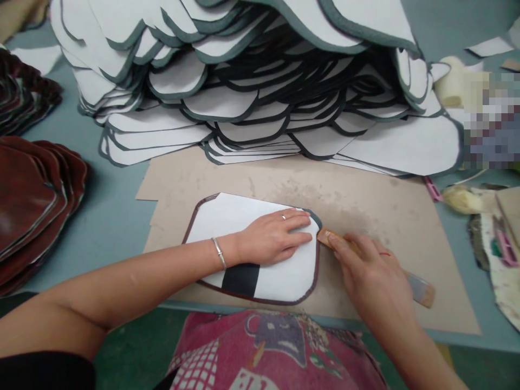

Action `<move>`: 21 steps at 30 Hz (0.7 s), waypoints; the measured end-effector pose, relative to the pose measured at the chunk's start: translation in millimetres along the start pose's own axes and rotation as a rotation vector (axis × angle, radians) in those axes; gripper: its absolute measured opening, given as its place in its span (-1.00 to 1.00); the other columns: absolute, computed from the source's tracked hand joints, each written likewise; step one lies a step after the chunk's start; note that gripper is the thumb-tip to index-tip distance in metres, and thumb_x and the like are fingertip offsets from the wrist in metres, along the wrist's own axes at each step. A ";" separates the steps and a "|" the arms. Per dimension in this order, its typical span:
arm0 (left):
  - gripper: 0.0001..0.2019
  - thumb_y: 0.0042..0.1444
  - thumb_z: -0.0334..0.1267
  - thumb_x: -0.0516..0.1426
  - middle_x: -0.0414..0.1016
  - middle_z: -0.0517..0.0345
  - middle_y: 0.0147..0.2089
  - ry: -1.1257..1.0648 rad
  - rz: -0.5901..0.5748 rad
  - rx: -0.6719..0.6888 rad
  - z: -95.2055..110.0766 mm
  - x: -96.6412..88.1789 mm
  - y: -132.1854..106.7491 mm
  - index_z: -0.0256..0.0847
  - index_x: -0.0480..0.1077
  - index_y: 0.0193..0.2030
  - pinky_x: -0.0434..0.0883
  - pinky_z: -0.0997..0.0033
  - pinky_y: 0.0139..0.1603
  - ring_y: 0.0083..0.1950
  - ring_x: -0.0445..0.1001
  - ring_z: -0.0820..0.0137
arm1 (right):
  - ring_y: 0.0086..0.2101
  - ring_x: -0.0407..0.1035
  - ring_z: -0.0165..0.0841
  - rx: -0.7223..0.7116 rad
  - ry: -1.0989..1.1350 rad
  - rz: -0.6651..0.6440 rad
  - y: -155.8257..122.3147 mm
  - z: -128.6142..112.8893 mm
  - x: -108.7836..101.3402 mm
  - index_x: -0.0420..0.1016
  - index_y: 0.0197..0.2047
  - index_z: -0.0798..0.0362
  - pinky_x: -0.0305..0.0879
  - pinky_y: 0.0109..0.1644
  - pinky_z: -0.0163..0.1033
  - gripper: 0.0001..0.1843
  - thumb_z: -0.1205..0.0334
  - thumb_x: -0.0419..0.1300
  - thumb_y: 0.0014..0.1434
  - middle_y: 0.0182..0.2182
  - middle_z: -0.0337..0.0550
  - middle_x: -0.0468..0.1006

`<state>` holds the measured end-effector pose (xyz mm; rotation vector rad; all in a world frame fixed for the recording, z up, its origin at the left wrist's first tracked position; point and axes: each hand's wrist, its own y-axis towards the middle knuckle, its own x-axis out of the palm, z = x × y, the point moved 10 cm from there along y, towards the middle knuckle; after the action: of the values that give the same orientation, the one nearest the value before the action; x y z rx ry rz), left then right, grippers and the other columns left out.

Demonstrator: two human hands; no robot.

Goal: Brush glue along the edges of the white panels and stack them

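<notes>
On the tan sheet lies a rounded panel with a white face, a dark brown rim along most of its edge and a black patch near the bottom. The upper right corner shows a grey-green edge instead. My left hand rests flat on the panel, fingers stretched toward that corner. My right hand is wrapped round a flat folding stick with orange-brown ends. The tip of the stick touches the panel's right edge just below the corner. My right palm hides the stick's middle.
Behind the panel rises a large heap of white pieces with grey-green edges. Glossy brown pieces are stacked at left. Tan cardboard covers the blue-grey table. Pink-handled scissors and a pink clip-like item lie at right.
</notes>
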<state>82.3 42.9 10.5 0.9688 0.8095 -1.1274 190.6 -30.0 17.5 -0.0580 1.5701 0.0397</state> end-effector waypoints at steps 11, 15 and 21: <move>-0.73 0.31 -0.32 0.09 0.39 -0.13 0.21 0.007 0.001 -0.005 1.2 -2.0 -1.1 -0.25 0.43 0.11 0.30 0.09 0.37 0.26 0.33 0.11 | -0.12 0.33 -0.19 -0.355 0.028 0.007 34.4 13.7 -7.2 0.42 0.25 -0.10 0.26 -0.07 -0.09 -0.44 0.49 0.13 0.23 0.03 -0.07 0.47; -0.74 0.32 -0.32 0.07 0.37 -0.15 0.21 0.007 -0.002 0.001 2.2 -3.4 -0.6 -0.26 0.43 0.10 0.33 0.10 0.34 0.21 0.36 0.13 | -0.09 0.31 -0.17 -0.532 0.018 -0.001 52.2 11.3 -11.9 0.48 0.19 -0.04 0.25 -0.04 -0.08 -0.50 0.49 0.16 0.21 0.04 -0.06 0.47; -0.75 0.29 -0.33 0.11 0.43 -0.11 0.13 0.028 0.016 -0.008 2.7 -3.9 -1.1 -0.24 0.44 0.08 0.35 0.12 0.32 0.22 0.37 0.15 | -0.12 0.31 -0.21 -0.687 -0.009 -0.033 81.2 0.9 -14.0 0.47 0.19 -0.05 0.21 -0.08 -0.10 -0.56 0.41 0.12 0.28 -0.02 -0.05 0.51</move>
<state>80.4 41.6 14.8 0.9845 0.8270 -1.0986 186.4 51.3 30.6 -0.6201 1.4835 0.5514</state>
